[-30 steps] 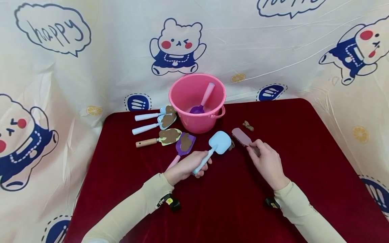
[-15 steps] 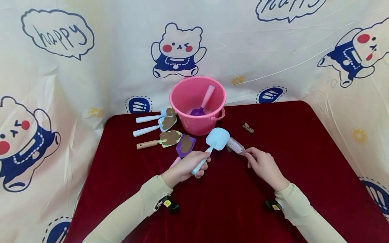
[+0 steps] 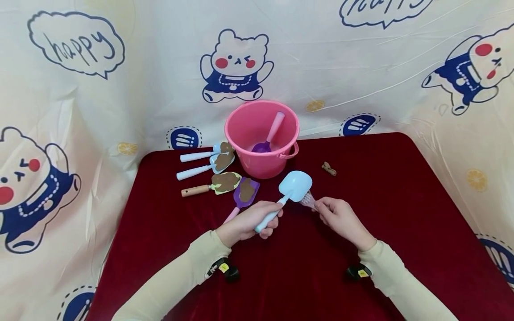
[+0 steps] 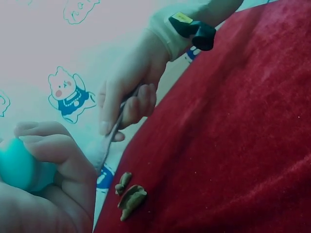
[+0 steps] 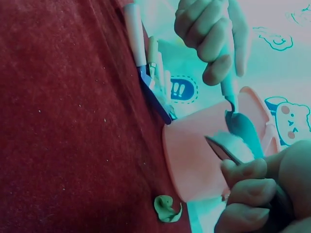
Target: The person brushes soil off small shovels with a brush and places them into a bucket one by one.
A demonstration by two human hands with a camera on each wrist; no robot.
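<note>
In the head view, my left hand (image 3: 250, 221) grips the handle of a light blue toy shovel (image 3: 296, 185), its blade raised above the table. My right hand (image 3: 340, 219) pinches the handle of a pale pink brush (image 3: 308, 200), bristles facing up. The brush head is partly hidden under the blade; whether bristles touch it I cannot tell. The right wrist view has the brush (image 5: 232, 148) close beside the shovel blade (image 5: 245, 128). Two brown clay-like pieces, one small (image 4: 124, 182) and one larger (image 4: 131, 201), lie on the cloth in the left wrist view.
A pink bucket (image 3: 263, 166) stands at the back with a purple scoop (image 3: 275, 126) inside. Left of it lie two light blue shovels (image 3: 194, 172), a wooden-handled trowel (image 3: 195, 191) and a purple shovel (image 3: 238, 205), brown pieces on their blades. Red cloth (image 3: 321, 276) covers the table.
My right hand has turned the brush bristles up and moved it left, partly under the shovel blade. The shovel shifted slightly left, then back right over the brush.
</note>
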